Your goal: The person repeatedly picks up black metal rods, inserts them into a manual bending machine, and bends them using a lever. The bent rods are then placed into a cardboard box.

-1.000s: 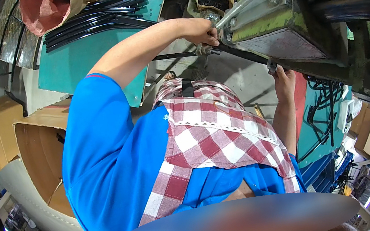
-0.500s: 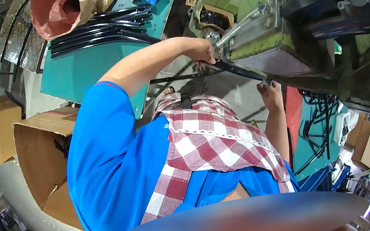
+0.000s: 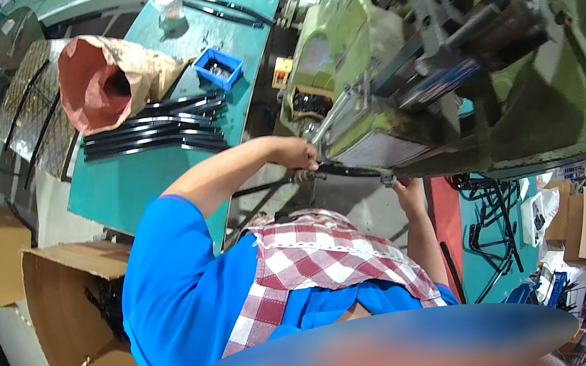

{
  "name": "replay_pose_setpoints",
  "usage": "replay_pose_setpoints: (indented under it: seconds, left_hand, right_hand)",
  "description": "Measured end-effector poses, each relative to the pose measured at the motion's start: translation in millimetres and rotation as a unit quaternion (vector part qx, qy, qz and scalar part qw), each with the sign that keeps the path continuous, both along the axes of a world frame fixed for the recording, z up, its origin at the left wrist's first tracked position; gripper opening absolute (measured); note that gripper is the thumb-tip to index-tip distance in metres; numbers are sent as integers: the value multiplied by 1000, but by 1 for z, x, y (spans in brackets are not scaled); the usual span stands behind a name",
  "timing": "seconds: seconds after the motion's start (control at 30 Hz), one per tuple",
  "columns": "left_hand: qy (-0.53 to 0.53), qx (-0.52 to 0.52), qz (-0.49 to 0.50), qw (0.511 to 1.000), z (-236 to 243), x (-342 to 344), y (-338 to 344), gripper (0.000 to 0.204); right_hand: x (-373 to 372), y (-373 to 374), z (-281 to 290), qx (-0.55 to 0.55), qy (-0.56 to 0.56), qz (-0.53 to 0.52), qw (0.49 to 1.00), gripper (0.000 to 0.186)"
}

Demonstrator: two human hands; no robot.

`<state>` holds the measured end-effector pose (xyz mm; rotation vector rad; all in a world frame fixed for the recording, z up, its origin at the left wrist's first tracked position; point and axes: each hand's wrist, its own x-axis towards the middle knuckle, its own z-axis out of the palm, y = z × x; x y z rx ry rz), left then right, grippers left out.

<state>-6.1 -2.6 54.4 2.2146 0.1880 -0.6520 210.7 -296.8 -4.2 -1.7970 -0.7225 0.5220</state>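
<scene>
A black metal bar [image 3: 350, 170] runs between my two hands, just in front of the green machine's lower edge. My left hand [image 3: 296, 154] is closed around its left end, beside the machine's near left corner. My right hand [image 3: 410, 195] is at the other end, fingers bent against a small metal fitting [image 3: 388, 178] there; its grip is partly hidden. The green machine [image 3: 386, 131] stands directly beyond the bar, with a metal rod handle [image 3: 333, 122] reaching out over my left hand.
Several black bars [image 3: 152, 137] lie on the green table [image 3: 127, 177] at left, near a paper sack [image 3: 138, 61], blue bin [image 3: 219, 68] and white tub [image 3: 169, 5]. An open carton [image 3: 70, 316] stands on the floor left. Black frames [image 3: 499, 217] lie on another table at right.
The view has shifted, so the machine and tables appear lower and more of the far table shows. Both hands still hold the bar, which looks more level in the picture.
</scene>
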Motion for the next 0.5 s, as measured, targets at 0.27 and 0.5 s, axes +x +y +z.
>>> replay_pose_setpoints:
  seconds: [0.27, 0.5]
  left_hand:
    - [-46, 12, 4, 999, -6, -1, -1, 37]
    - [-104, -41, 46, 993, -40, 9, -14, 33]
  right_hand:
    - [22, -6, 10, -55, -52, 91, 993, 54]
    - [35, -21, 22, -152, -406, 103, 895, 57]
